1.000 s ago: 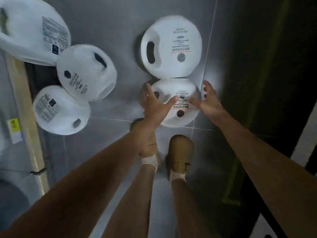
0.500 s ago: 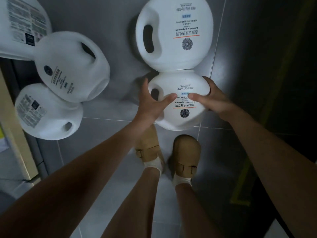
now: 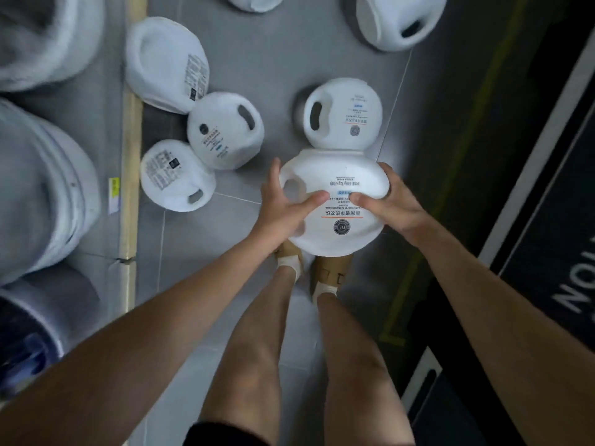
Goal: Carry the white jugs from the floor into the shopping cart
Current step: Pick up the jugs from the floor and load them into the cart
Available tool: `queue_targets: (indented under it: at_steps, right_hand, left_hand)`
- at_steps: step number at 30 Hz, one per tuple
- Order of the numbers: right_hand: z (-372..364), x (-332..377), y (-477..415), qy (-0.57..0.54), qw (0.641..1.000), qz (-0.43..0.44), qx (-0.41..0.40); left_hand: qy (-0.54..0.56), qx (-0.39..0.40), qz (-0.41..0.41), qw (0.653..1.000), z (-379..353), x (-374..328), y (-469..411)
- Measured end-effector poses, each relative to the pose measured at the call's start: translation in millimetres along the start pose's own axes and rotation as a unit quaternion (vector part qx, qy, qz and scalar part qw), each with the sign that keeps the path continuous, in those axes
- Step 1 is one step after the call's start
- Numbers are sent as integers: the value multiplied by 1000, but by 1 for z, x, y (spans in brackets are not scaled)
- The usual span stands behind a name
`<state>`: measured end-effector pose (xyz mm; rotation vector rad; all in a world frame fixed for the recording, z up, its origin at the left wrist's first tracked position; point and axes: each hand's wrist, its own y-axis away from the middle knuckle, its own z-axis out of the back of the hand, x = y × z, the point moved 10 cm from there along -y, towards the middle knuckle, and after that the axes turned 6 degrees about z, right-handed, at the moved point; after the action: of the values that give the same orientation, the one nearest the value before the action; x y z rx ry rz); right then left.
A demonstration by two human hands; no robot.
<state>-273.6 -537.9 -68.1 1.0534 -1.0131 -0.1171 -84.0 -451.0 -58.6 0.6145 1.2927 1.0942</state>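
Nearest the camera, the person's bare legs run down to two tan shoes (image 3: 326, 272) on the grey tiled floor (image 3: 273, 59). Just above the shoes, and partly covering them, is the white jug (image 3: 335, 175) in hand. The left hand (image 3: 283, 217) presses its handle side and the right hand (image 3: 396, 210) the opposite side. Each grip is clamped on the jug, with both thumbs laid across the labelled face and the fingers curled round the rim. It looks larger than its neighbours and overlaps the feet, so I judge it is already off the floor: the lifting step of one carry.

Just beyond, a second jug (image 3: 344, 114) lies flat on the floor, its edge meeting the held one in the view. To the left, three more jugs (image 3: 225, 130) lie huddled together beside a pale wooden strip (image 3: 130, 188). Farther off, another jug (image 3: 399, 20) sits near the top right, and part of one more shows at the top edge.

The shopping cart cannot be made out. The big pale shapes (image 3: 42, 188) at the far left are too blurred to say what they are.

The next move calls for straightening up with the jug kept level between both palms, then turning to find the cart. A smooth, round body held by side pressure alone could slip, so shifting one hand into the handle hole would be safer. Several jugs remain, so the task is far from done.
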Motion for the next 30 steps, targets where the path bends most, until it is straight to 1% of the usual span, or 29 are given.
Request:
queue_targets:
  at_steps: [4,9,13,16,19,20,24,26,28,30]
  right_hand:
    - [-10,94,75,38,998,50,21]
    - [-29,206,165,94,986,126,55]
    - [-60,278,235,142,965,192,105]
    - [-98,326,289,161,945,246,144]
    - [-151,361,341,190,917,288,202]
    - [-172,369,356,206,905,297,226]
    - [-257,394,425,279,842,341,313]
    - [-299,395,462,302,808,361,354]
    - [-340,384,491,314,785,353,401]
    - [-382,371,528,330,757,357,436]
  left_hand:
    - [26,-28,-25,999,51,-41,94]
    - [104,-97,-62,988,113,-72,217]
    - [183,-169,-104,963,161,-71,312]
    - [229,-225,-113,940,199,-56,383]
    - [272,-293,-150,904,240,-34,449]
    - [283,-314,-148,894,252,-23,472]
    - [344,-397,-161,836,296,37,554]
    - [372,-426,-156,810,306,74,590]
    - [393,-454,-148,786,310,108,627]
    - [398,-504,-141,754,315,148,668]
